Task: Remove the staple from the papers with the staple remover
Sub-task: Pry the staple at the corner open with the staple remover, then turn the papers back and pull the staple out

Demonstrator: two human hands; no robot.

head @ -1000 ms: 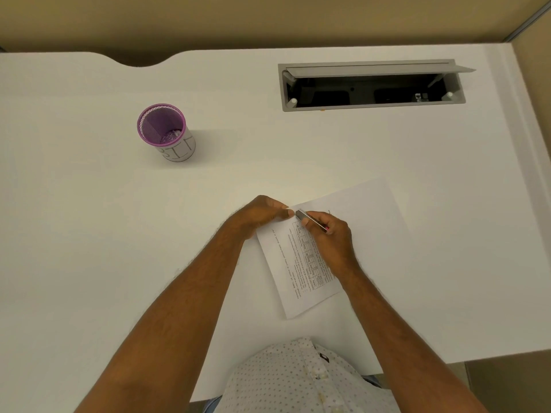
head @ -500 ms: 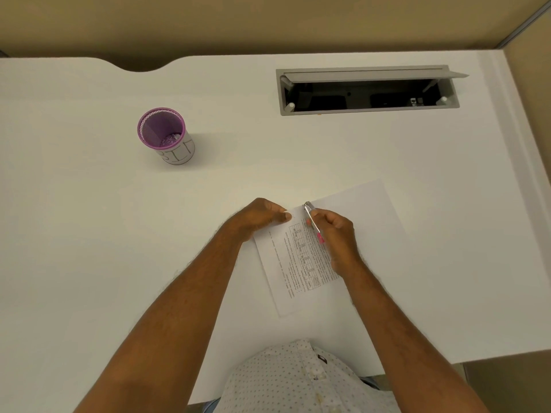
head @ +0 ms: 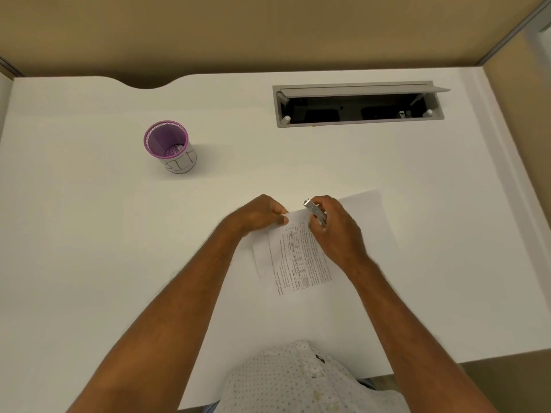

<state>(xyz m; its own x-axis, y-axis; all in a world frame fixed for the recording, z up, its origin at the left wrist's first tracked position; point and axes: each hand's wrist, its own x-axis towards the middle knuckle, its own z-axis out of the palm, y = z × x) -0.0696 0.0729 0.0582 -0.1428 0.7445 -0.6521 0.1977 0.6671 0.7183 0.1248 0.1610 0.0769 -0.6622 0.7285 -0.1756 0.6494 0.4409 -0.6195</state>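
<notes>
Printed papers (head: 298, 257) lie slanted on the white desk (head: 89, 248), over a blank sheet (head: 369, 213). My left hand (head: 259, 214) pinches the papers' upper left corner between thumb and fingers. My right hand (head: 334, 228) grips a slim metal staple remover (head: 314, 212), its tip raised off the paper and pointing up-left, a short gap from my left fingers. The staple itself is too small to make out.
A purple mesh cup (head: 168, 146) with a white label stands at the back left. An open grey cable tray (head: 357, 105) is sunk into the desk at the back right. The desk's near edge runs by my torso.
My right hand has lifted the staple remover's tip away from the papers' corner and swung it upward. The papers have shifted slightly. My left hand keeps its hold on the corner.
</notes>
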